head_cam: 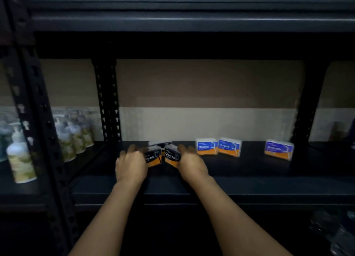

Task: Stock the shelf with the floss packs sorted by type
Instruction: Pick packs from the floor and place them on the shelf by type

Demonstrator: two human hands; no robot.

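both forearms reach up from the bottom edge toward the dark metal shelf point(249, 186), and the hands sit apart with two black "charcoal" floss packs between them. left hand point(131, 166) lies against the left side of the left charcoal pack point(153, 157), fingers stretched forward along it; right hand point(192, 164) does the same on the right side of the right charcoal pack point(171, 157). both hands are motion-blurred (whether the thumbs pinch the packs i cannot tell). the two packs stand just beside each other, tilted slightly toward one another, and a third pack point(159, 143) shows just behind them, its label hidden.

at about 2 o'clock from the right hand stand two blue "round" floss packs point(206, 147) point(229, 147), side by side and upright. well apart from these, further toward 3 o'clock, a purple floss pack point(279, 150) stands alone near the rear right upright.

toward 9 o'clock, beyond the perforated black post point(108, 102), pump bottles point(75, 138) crowd the neighbouring bay.
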